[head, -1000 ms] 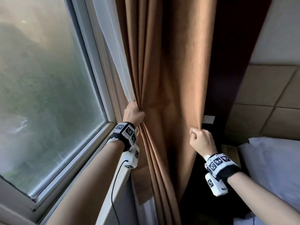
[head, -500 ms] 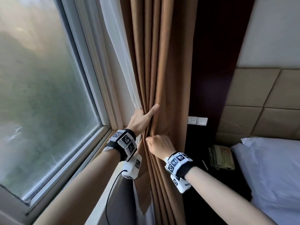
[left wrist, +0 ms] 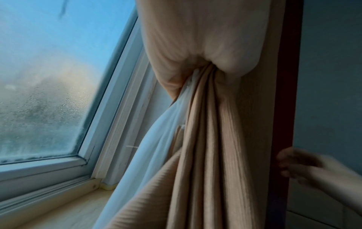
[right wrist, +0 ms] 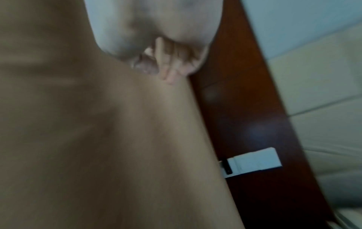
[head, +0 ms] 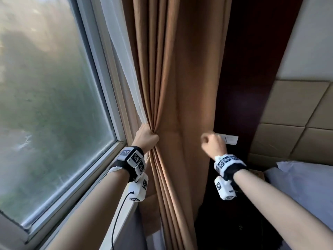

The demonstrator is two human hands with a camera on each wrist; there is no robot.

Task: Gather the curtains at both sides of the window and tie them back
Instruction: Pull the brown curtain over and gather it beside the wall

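A brown curtain (head: 180,87) hangs at the right side of the window (head: 54,105), with a white sheer (head: 126,69) along its window side. My left hand (head: 146,137) grips a bunch of brown folds together with the sheer (left wrist: 156,139) at sill height. The folds (left wrist: 215,139) fan out below the fist (left wrist: 195,51). My right hand (head: 212,145) is a blurred fist at the curtain's free right edge. Its fingers (right wrist: 168,62) curl right at that edge, and blur hides whether they hold the cloth (right wrist: 98,139). The edge hangs straight.
A dark wood panel (head: 252,69) with a white switch plate (head: 230,139) stands just right of the curtain. Beyond it are a padded headboard (head: 297,114) and a white pillow (head: 302,186). The window sill (left wrist: 78,213) runs below the left hand.
My right hand, next to the left half a second ago, has swung right to the curtain's edge. My left hand, then flat with thumb out, has closed round the gathered folds.
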